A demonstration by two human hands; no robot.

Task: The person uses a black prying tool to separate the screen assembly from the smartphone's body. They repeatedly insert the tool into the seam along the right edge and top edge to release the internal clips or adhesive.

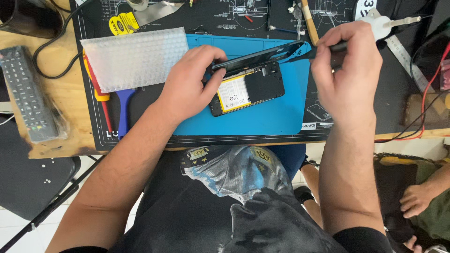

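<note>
An opened smartphone (247, 88) is seen lying on a blue work mat (262, 119), near the middle of the desk, with its yellow-labelled battery and dark inner cover exposed. A black back cover (260, 56) is lifted off the phone along its twelve o'clock edge and is tilted up, its right end pointing toward two o'clock. The left hand (190, 82) is closed on the phone's left end from nine o'clock: the thumb is pressed on the phone by the battery, and the fingers are curled over the raised cover's left end. The right hand (347, 70), at three o'clock of the phone, is closed around a thin black tool (318, 50), whose tip is set against the cover's right end; how the fingertips sit on the tool cannot be told, as the back of the hand hides them. The blue mat is laid on a larger black printed mat (140, 117). At ten o'clock a sheet of bubble wrap (136, 58) is spread flat, with a blue-handled tool (123, 112) and a red-and-yellow one (101, 96) just under its lower edge. Farther out at nine o'clock a remote control (26, 91) rests on the wooden desk (61, 136). At four o'clock, below desk level, another person's hand (415, 199) is visible.
</note>
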